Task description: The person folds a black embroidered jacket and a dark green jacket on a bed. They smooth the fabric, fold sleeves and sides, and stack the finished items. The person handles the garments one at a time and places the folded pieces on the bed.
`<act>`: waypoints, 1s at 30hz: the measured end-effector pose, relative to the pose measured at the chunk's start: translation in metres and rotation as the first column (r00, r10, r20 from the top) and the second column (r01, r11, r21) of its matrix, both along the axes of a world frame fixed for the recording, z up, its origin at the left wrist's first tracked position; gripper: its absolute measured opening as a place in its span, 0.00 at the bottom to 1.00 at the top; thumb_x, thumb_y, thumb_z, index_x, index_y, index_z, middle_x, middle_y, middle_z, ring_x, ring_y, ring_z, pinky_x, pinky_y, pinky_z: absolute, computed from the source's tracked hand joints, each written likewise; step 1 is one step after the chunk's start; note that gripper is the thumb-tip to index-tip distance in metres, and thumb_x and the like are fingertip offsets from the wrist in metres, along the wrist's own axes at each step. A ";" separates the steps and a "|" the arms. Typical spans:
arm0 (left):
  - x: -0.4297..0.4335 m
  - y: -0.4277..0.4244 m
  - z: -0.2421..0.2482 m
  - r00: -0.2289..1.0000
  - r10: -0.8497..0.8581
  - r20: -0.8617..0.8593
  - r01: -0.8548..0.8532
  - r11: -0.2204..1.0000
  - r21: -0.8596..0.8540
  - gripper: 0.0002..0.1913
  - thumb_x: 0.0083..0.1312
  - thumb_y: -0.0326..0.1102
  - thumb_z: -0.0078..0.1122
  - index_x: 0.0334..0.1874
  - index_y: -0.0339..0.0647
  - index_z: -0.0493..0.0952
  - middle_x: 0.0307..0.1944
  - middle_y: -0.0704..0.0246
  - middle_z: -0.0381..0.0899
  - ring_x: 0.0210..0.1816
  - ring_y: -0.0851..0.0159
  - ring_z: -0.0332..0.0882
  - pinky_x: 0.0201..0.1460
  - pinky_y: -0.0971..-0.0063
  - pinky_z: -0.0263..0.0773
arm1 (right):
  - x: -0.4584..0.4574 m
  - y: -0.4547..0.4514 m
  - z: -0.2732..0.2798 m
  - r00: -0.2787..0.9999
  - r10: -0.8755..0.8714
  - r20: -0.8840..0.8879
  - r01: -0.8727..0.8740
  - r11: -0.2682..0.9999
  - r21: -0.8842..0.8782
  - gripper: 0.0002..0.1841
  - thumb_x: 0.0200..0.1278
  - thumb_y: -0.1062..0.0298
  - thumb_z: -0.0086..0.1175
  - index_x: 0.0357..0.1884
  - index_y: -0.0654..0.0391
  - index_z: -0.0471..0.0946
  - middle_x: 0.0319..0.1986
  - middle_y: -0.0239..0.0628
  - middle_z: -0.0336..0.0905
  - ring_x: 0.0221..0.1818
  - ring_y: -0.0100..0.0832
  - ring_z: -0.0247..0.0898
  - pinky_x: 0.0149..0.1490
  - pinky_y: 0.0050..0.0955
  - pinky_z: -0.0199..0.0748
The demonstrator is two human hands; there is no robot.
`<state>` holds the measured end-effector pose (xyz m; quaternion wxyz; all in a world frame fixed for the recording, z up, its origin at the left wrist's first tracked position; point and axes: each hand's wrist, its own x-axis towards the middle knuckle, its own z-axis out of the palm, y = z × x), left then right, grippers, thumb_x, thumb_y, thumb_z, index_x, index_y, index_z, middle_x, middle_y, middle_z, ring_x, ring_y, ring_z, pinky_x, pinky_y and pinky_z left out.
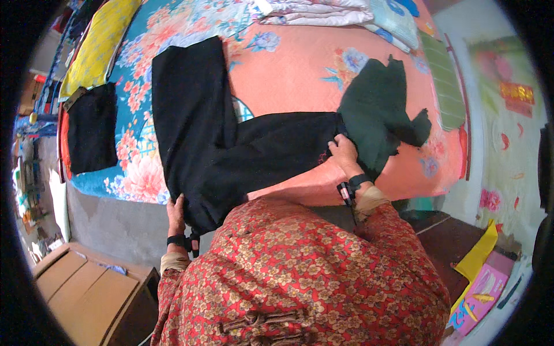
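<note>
Black trousers (203, 142) lie spread across the bed, one leg pointing up at the left and the other reaching right. My left hand (176, 215) grips their lower left edge at the bed's near side, its fingers partly under the cloth. At the end of the right-hand leg, my right hand (344, 151) has hold of the fabric edge. A dark green garment (376, 104) lies crumpled just beyond that hand, touching the trouser end. A folded black garment (92, 129) rests apart at the bed's left edge.
The floral bedspread (285, 78) covers the bed. Folded quilts (320, 12) lie at its far side, a yellow pillow (101, 47) at the upper left, a green cushion (441, 82) at the right. A brown cabinet (91, 289) stands lower left; a dark brown surface (446, 246) is lower right.
</note>
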<state>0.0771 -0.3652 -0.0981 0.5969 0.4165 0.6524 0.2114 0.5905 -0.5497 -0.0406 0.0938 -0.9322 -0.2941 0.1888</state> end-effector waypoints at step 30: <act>0.285 0.067 0.175 0.431 -0.896 0.104 0.673 0.396 0.624 0.37 0.55 0.44 0.67 0.63 0.33 0.63 0.57 0.55 0.71 0.61 0.59 0.67 0.65 0.68 0.60 | -0.041 0.073 0.235 0.832 0.526 -0.177 -0.133 0.498 0.857 0.08 0.58 0.78 0.50 0.41 0.64 0.71 0.35 0.33 0.72 0.38 0.20 0.66 0.48 0.21 0.65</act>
